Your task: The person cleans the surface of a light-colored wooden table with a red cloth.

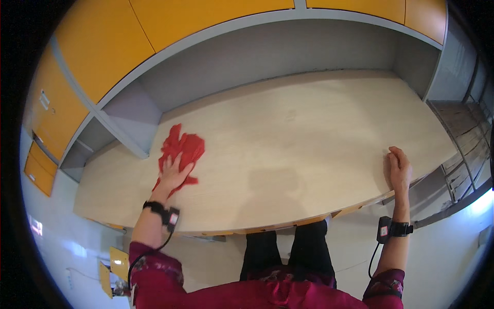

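Observation:
My left hand (pixel 172 175) lies palm down with spread fingers on a crumpled red cloth (pixel 192 147), at the left part of a pale wood desktop (pixel 293 154). The cloth sticks out past the fingertips and to either side of the hand; what is under the palm is hidden. Over at the desk's right front edge, my right hand (pixel 400 168) rests on the surface with loosely curled fingers, and I see nothing in it.
Grey panels (pixel 270 50) and yellow cabinet doors (pixel 216 17) rise behind the desk. A grey upright divider (pixel 131 116) meets the desktop at left. To the right stands a metal bed frame (pixel 463 154) with wooden slats. A yellow folding seat (pixel 117 264) is at lower left.

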The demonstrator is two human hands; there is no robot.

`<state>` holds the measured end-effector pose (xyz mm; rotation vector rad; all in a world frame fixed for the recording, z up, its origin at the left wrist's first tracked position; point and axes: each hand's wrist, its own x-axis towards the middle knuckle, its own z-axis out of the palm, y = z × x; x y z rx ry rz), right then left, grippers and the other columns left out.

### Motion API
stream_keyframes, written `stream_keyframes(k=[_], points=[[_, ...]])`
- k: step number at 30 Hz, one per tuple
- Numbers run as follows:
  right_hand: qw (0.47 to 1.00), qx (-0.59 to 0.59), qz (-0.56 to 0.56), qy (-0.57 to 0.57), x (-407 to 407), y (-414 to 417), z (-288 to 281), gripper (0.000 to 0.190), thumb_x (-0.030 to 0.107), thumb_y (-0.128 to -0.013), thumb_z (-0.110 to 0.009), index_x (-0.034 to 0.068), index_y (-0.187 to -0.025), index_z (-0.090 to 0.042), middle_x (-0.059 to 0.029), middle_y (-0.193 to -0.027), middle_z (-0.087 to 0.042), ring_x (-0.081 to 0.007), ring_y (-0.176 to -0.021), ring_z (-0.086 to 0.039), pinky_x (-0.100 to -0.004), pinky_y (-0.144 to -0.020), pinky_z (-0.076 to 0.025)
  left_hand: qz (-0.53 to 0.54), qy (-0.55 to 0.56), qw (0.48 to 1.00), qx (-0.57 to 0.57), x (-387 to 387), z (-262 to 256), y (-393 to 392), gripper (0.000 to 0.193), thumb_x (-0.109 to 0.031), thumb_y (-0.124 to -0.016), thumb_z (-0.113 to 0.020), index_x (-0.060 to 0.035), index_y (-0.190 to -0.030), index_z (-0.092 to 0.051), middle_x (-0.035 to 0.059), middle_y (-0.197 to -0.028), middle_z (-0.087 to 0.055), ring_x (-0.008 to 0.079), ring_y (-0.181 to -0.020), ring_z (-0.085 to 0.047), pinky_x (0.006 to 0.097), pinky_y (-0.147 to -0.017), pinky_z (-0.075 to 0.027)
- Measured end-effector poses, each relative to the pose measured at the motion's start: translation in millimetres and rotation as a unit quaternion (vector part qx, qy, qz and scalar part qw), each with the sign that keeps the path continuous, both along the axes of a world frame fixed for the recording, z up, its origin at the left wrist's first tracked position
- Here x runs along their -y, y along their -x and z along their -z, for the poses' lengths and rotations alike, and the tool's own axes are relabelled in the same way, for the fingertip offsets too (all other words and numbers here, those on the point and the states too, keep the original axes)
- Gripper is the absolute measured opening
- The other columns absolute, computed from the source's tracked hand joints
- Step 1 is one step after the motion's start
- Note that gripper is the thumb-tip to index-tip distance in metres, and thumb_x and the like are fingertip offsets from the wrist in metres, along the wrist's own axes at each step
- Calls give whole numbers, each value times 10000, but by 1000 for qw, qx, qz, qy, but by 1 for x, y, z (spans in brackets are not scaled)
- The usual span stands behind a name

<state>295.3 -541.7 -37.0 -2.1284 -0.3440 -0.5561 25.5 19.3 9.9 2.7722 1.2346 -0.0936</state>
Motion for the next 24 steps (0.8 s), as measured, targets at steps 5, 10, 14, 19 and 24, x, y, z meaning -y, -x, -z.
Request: stream_keyframes(k=[5,10,14,19,24], points=[[999,24,22,35,0,4,-2,210,146,-863,-538,70,-1036,-631,-143,-971,-640,-276,-907,-618,-351,-788,-475,0,15,1000,-15,31,-1,76,813,-660,-792,-466,-263,-1441,-181,211,-1494,-76,408,-1370,-74,619,-1041,-139],[998,2,35,53,-9,12,-13,212,161,-869,-538,71,-1035,-633,-151,-969,-637,-282,-908,-613,-356,-794,-471,121,13,989,-79,95,-12,76,832,-644,-787,-495,-235,-1443,-189,255,-1476,-90,437,-1363,-61,585,-1063,-110],[999,14,32,-1,-5,10,-10,213,166,-877,-530,61,-1031,-633,-146,-976,-639,-277,-910,-614,-352,-802,-468,300,37,951,-59,151,-13,14,833,-634,-772,-534,-226,-1433,-231,270,-1466,-110,451,-1357,-76,598,-1053,-108],[998,9,24,-56,-7,8,-7,219,171,-884,-522,49,-1028,-632,-144,-985,-639,-275,-936,-607,-346,-825,-457,506,42,860,-45,234,-11,-88,855,-665,-753,-535,-239,-1432,-239,279,-1459,-117,456,-1358,-40,607,-1054,-101],[999,-9,39,-30,-4,10,-10,220,169,-883,-518,51,-1030,-632,-144,-1005,-633,-274,-965,-597,-346,-841,-450,587,90,804,-37,290,-13,-174,862,-709,-751,-490,-275,-1439,-206,236,-1482,-65,424,-1369,-12,608,-1067,-77]])
